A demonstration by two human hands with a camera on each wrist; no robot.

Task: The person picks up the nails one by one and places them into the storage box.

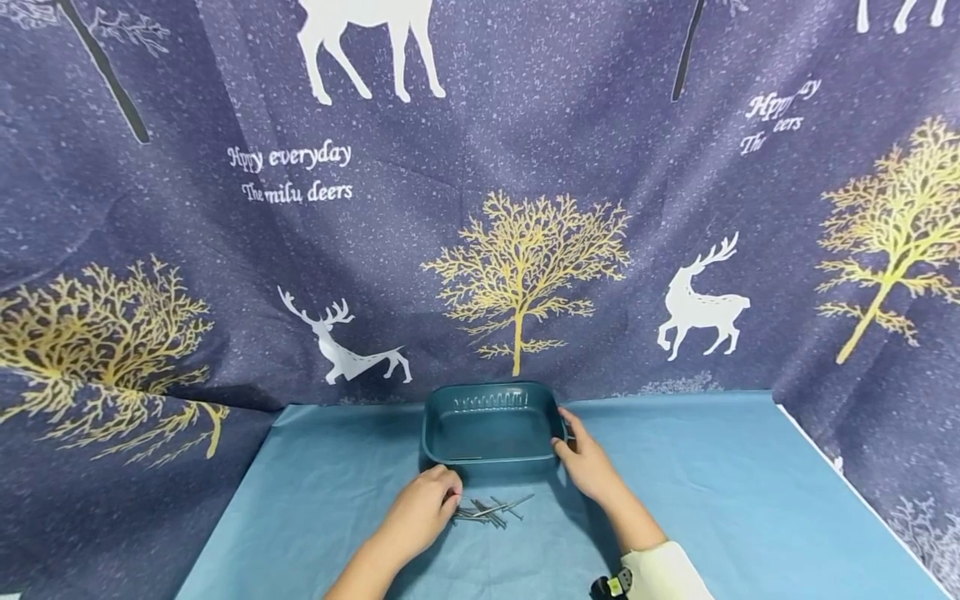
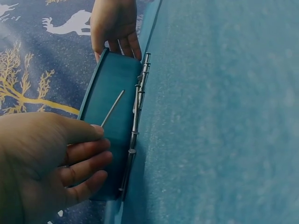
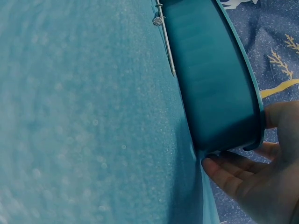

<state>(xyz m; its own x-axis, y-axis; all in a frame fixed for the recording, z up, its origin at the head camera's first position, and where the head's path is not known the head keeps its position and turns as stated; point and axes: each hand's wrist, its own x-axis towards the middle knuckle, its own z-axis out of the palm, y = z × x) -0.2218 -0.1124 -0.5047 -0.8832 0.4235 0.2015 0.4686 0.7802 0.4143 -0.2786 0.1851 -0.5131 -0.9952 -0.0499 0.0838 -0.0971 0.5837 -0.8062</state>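
Observation:
My left hand (image 1: 426, 506) pinches one thin metal nail (image 2: 113, 108) between thumb and forefinger, in front of the near left corner of a teal rectangular dish (image 1: 491, 467). Its other fingers are curled loosely in the left wrist view. Several loose nails (image 1: 491, 512) lie in a small crossed pile on the cloth, just right of that hand and in front of the dish. My right hand (image 1: 588, 462) holds the dish's right end, thumb (image 3: 276, 114) at the rim and fingers lower down. Inside, the dish shows a bare floor and ribbed far wall.
A light blue cloth (image 1: 322, 483) covers the table. Behind the dish hangs a dark blue curtain (image 1: 525, 125) printed with deer and trees, close to the table's back edge. A pale sleeve with a black strap device (image 1: 611, 585) is on the right forearm.

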